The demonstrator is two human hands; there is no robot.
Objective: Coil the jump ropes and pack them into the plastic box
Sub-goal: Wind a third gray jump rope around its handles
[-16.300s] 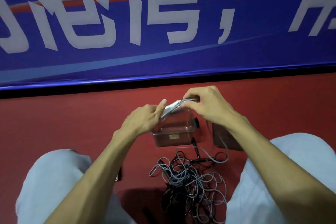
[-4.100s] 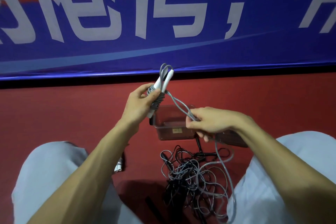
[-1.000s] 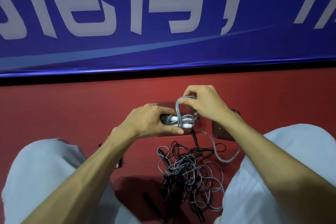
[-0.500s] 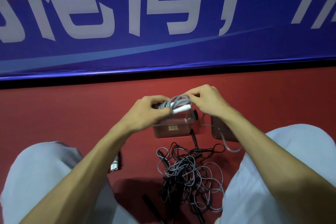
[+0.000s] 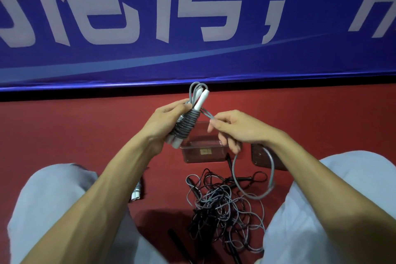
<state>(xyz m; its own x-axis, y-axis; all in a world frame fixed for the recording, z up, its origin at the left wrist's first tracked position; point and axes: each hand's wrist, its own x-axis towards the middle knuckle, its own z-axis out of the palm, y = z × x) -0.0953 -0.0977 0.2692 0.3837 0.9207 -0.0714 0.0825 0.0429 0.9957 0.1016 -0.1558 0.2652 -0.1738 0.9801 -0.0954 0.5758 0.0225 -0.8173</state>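
Several tangled ropes (image 5: 222,206) near plastic box (image 5: 194,155)

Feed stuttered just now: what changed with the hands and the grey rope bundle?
The left hand has lifted the wound bundle from flat over the plastic box to tilted upward. The right hand has left the bundle and moved right, pinching the loose grey tail, which hangs in a loop. The box and the tangled ropes on the floor lie as before.

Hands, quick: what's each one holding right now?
Left hand: grips the coiled rope bundle.
Right hand: pinches the bundle's loose grey strand.
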